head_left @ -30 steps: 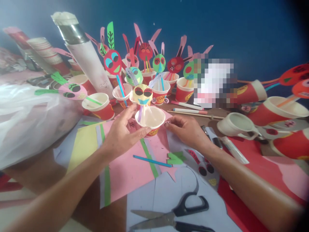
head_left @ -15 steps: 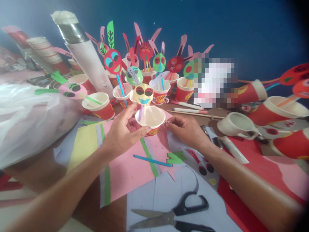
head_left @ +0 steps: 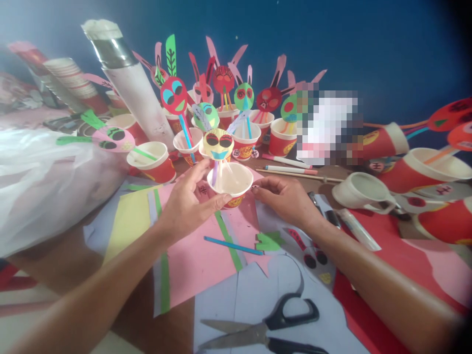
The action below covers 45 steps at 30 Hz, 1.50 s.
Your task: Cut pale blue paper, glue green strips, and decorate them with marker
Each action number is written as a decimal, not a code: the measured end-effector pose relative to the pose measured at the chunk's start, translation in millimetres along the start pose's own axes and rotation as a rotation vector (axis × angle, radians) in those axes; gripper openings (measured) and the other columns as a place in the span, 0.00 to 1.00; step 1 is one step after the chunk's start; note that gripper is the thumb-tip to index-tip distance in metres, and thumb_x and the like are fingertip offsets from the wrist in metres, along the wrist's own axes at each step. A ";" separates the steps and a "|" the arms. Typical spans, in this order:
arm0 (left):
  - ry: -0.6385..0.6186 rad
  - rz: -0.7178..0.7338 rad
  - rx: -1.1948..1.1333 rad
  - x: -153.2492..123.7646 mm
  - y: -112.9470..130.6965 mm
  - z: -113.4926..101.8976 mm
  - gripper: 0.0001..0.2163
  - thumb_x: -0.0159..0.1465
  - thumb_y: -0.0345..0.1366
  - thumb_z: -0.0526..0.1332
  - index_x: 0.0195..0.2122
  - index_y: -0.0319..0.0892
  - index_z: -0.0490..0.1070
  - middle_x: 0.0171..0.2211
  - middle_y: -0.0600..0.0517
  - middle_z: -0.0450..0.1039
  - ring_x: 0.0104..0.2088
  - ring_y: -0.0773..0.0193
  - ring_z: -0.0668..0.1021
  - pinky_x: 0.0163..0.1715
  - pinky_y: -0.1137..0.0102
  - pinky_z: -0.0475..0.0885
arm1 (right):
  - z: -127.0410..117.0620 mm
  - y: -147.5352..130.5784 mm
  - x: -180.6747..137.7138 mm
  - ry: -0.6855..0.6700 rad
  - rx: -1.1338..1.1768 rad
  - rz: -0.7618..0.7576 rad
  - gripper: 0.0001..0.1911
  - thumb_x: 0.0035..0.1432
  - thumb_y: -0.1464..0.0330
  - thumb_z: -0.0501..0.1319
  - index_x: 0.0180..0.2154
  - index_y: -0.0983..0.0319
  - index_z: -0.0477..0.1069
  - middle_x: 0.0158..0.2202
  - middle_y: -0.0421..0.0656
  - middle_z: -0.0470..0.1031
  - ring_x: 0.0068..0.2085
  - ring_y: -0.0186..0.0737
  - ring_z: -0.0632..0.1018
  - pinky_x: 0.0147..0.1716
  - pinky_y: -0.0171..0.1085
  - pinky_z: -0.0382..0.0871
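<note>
Piece [head_left: 255, 187] in right hand [head_left: 284, 196] mostly hidden (marking too small to read); scissors [head_left: 262, 331] cut off below.

1. The background is filled by a plain blue wall [head_left: 147, 24], marked by one small pale speck [head_left: 236, 37] near its upper middle.
2. The wall is washed paler at the far left, and its deeper blue is seen toward the middle and right.
3. Part of it is hidden at right by a pixelated patch [head_left: 328, 125]; the top right corner is lost in black.
4. A brown table [head_left: 72, 248] is set before the wall, its bare top glimpsed at lower left.
5. At the lower left edge a pale surface [head_left: 14, 297] is seen; whether floor or furniture cannot be told.
6. The left side is veiled by whitish light.
</note>
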<state>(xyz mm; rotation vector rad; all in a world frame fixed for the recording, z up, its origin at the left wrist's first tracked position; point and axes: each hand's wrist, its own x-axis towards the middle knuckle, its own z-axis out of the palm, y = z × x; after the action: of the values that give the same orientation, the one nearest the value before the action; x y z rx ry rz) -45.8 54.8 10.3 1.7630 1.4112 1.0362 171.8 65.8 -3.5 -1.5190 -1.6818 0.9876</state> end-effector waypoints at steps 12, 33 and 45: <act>0.009 0.028 0.019 0.6 2.9 -2.6 0.35 0.53 0.46 0.68 0.61 0.45 0.59 0.59 0.45 0.64 0.58 0.49 0.68 0.56 0.56 0.66 | -12.7 -6.4 -1.3 0.022 0.055 0.005 0.14 0.57 0.58 0.58 0.28 0.60 0.73 0.24 0.37 0.75 0.25 0.32 0.72 0.25 0.31 0.62; 0.006 0.033 -0.075 -10.9 0.8 -38.0 0.41 0.51 0.42 0.71 0.64 0.53 0.51 0.58 0.47 0.65 0.58 0.47 0.67 0.58 0.51 0.62 | -82.9 -39.3 -19.0 0.445 0.289 -0.212 0.08 0.55 0.64 0.63 0.29 0.61 0.76 0.24 0.39 0.73 0.25 0.30 0.72 0.26 0.33 0.65; -0.152 0.056 -0.089 -10.4 -5.2 -20.3 0.39 0.54 0.42 0.69 0.64 0.52 0.49 0.61 0.44 0.60 0.61 0.50 0.63 0.59 0.53 0.60 | -93.6 -56.9 -38.9 0.498 0.263 -0.320 0.07 0.56 0.65 0.63 0.28 0.59 0.77 0.24 0.40 0.73 0.26 0.33 0.74 0.26 0.35 0.65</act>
<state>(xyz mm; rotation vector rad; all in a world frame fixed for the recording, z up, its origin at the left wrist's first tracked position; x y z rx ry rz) -67.2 46.0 13.6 1.7849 1.2115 0.9573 228.3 34.4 93.1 -1.1554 -1.3225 0.5718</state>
